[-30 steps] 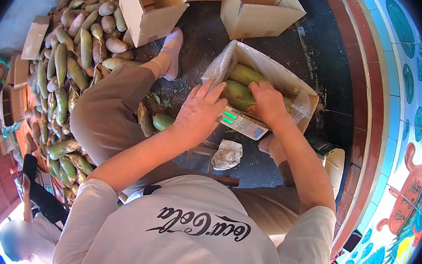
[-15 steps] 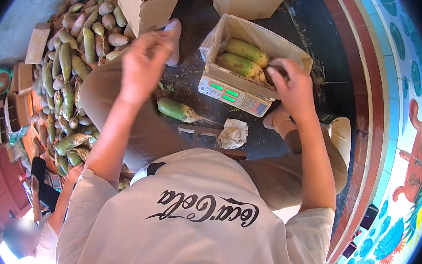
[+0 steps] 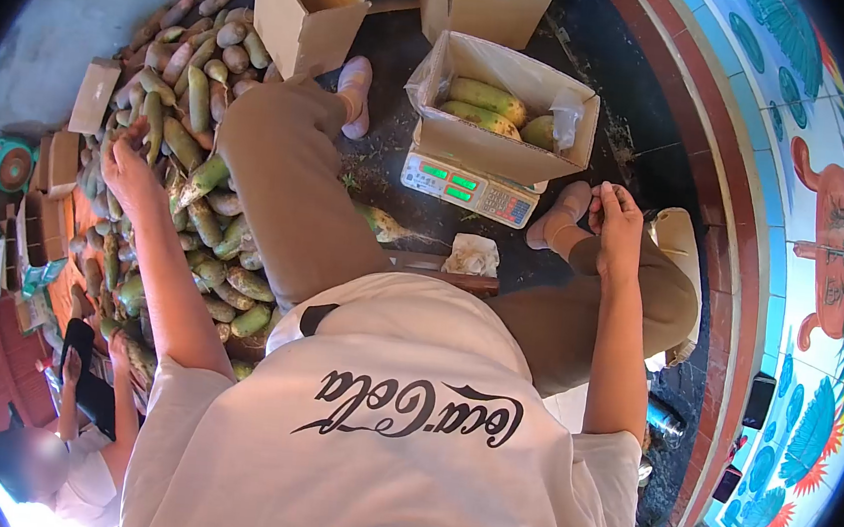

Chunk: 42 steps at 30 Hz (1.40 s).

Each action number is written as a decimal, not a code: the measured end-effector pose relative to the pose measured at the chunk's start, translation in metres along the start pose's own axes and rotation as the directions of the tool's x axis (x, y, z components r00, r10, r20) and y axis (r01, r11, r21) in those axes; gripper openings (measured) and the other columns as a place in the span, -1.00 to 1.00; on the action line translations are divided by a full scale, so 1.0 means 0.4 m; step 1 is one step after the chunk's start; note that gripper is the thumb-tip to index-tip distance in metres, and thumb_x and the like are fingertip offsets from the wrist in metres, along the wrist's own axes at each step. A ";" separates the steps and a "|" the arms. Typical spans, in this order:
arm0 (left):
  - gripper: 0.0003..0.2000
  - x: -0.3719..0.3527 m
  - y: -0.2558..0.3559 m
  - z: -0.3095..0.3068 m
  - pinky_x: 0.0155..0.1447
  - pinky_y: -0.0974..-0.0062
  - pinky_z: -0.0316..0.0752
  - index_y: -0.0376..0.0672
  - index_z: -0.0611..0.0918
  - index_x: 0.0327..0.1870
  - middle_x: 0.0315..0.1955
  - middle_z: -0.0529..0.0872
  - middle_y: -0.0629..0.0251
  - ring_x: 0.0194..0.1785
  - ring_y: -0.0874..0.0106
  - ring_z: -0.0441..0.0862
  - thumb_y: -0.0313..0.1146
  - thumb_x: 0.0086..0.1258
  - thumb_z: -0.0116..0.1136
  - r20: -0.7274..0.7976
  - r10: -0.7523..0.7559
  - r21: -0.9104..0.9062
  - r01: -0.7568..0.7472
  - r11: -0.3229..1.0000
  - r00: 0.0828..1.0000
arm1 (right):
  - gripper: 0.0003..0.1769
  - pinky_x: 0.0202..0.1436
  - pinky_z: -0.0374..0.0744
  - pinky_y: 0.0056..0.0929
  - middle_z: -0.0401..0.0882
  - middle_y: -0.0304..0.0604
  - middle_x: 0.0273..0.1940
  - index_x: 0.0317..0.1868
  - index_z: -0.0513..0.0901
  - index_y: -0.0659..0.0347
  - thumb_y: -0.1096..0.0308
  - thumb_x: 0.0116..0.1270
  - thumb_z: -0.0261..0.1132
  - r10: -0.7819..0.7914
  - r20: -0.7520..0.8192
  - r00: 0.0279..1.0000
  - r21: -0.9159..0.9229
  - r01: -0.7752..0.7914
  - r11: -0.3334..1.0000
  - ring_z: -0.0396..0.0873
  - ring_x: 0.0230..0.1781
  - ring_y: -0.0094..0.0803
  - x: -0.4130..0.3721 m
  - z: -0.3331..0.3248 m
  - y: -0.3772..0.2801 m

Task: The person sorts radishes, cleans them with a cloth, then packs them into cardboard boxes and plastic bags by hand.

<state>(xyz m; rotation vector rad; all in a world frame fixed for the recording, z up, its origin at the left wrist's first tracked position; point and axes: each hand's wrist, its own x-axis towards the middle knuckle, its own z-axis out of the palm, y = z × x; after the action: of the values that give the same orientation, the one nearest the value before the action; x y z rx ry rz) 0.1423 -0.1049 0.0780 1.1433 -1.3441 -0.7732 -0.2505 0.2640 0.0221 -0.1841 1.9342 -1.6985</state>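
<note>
My left hand (image 3: 130, 178) reaches over a large heap of green radishes (image 3: 211, 177) on the left, its fingers apart and pointing at the heap's upper part. My right hand (image 3: 618, 225) hovers near my right knee, fingers curled in loosely with nothing visible in them. In front of me a cardboard box (image 3: 512, 151) rests on a digital scale (image 3: 469, 185) with lit green displays. Several green radishes (image 3: 487, 99) lie inside, along with clear plastic at the right end. Another radish (image 3: 383, 223) lies on the floor, partly hidden by my left leg.
Two more cardboard boxes, one upright (image 3: 312, 28) and one behind the scale (image 3: 479, 8), stand farther off. A crumpled white cloth (image 3: 473, 255) lies close to my lap. Another person (image 3: 73, 464) sits at the lower left by the heap. A painted wall (image 3: 820, 298) runs along the right.
My left hand has swung left from beside the upright box to the radish heap. The right hand has left the box on the scale and drawn back towards my right knee.
</note>
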 end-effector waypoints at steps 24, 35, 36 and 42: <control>-0.87 -0.040 -0.190 -0.107 -0.12 0.55 0.40 -0.29 0.58 -0.24 -0.35 0.64 0.28 -0.29 0.48 0.58 -0.44 0.28 0.18 0.000 -0.250 -0.207 0.245 0.947 0.968 | -0.78 -0.68 0.12 -0.65 0.26 -0.43 -0.64 -0.40 0.51 0.18 0.23 0.35 0.16 0.080 0.020 0.997 -0.091 -0.078 0.993 0.15 -0.72 -0.66 0.001 0.000 0.028; -0.70 -0.024 0.064 0.135 0.11 0.40 0.38 -0.29 0.57 -0.04 -0.07 0.57 0.08 -0.01 0.25 0.53 -0.39 0.23 0.19 0.075 0.261 0.070 -0.267 0.961 0.962 | -0.75 -0.27 0.51 -0.40 0.59 -0.08 -0.35 -0.17 0.58 0.30 0.31 0.24 0.19 -0.433 0.188 0.881 -0.802 0.392 0.449 0.55 -0.36 -0.28 0.191 -0.095 0.056; -0.73 -0.046 0.117 0.178 0.09 0.42 0.39 -0.30 0.58 -0.07 -0.11 0.60 0.08 -0.02 0.29 0.54 -0.38 0.25 0.17 0.124 0.284 0.014 -0.288 0.957 0.951 | -0.72 -0.15 0.50 -0.33 0.59 0.00 -0.27 -0.16 0.58 0.31 0.28 0.22 0.20 -0.430 0.153 0.890 -0.832 0.350 0.430 0.56 -0.24 -0.17 0.162 -0.059 0.002; -0.66 -0.154 0.058 0.484 0.02 0.49 0.42 -0.26 0.58 -0.06 -0.22 0.66 0.17 -0.12 0.40 0.57 -0.19 0.27 0.17 0.661 -0.049 0.171 -0.087 0.981 0.748 | -0.54 -0.11 0.55 -0.24 0.61 0.06 -0.24 -0.19 0.62 0.28 0.01 0.16 0.26 -0.477 0.144 0.867 -0.969 0.221 0.110 0.59 -0.14 -0.09 0.196 0.123 -0.055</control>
<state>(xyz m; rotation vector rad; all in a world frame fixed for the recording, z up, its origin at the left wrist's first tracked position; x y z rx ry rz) -0.0583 -0.0748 0.0536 1.0304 -2.0646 -1.1194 -0.2980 0.1816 0.0164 -1.0757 3.0696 -0.2947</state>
